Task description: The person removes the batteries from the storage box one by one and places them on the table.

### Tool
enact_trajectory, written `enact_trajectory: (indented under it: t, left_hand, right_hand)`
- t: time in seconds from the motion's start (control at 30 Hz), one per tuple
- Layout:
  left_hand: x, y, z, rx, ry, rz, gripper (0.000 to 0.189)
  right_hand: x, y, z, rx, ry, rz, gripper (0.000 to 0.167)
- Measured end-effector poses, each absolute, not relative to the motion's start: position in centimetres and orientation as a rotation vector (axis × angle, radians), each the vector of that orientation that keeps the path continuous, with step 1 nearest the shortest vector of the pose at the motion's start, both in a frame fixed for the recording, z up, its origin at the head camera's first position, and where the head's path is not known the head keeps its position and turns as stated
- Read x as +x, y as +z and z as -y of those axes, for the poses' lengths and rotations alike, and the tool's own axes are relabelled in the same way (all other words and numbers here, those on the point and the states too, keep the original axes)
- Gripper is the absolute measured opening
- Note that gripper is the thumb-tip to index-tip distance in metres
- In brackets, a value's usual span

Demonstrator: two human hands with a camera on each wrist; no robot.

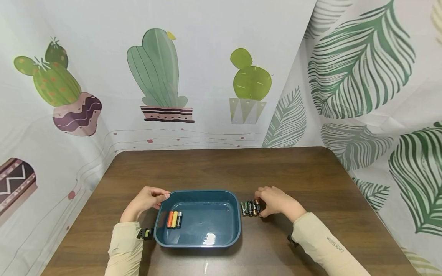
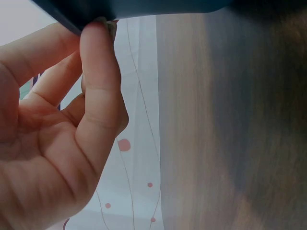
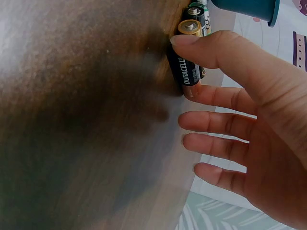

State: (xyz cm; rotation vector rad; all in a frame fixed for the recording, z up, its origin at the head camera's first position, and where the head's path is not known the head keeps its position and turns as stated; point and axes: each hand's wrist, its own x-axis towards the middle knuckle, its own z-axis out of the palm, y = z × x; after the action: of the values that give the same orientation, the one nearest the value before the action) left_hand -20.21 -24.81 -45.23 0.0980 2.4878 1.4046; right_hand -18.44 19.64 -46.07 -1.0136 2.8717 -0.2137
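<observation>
"How does the left side look?"
"The left forearm (image 1: 126, 247) comes up from below. The left wrist (image 1: 129, 217) turns inward, and the left grip (image 1: 145, 200) pinches, its thumb (image 2: 100, 72) straight against the fingers."
"And the right?"
"The right forearm (image 1: 329, 243) slants inward. The right grip (image 1: 277, 201) pinches with right thumb (image 3: 220, 50) and forefinger (image 3: 223, 98); the three other fingers (image 3: 218, 123) extend, slightly spread."
</observation>
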Motion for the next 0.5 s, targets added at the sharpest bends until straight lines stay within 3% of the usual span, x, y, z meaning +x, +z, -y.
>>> enact_trajectory:
  t: [0.5]
  left_hand:
    - [-20.3,-45.3,24.9,0.091,1.387,-2.500,0.024]
  right_hand:
    - [-18.3,-44.8,-19.4,-0.930,-0.217,-2.852,0.041]
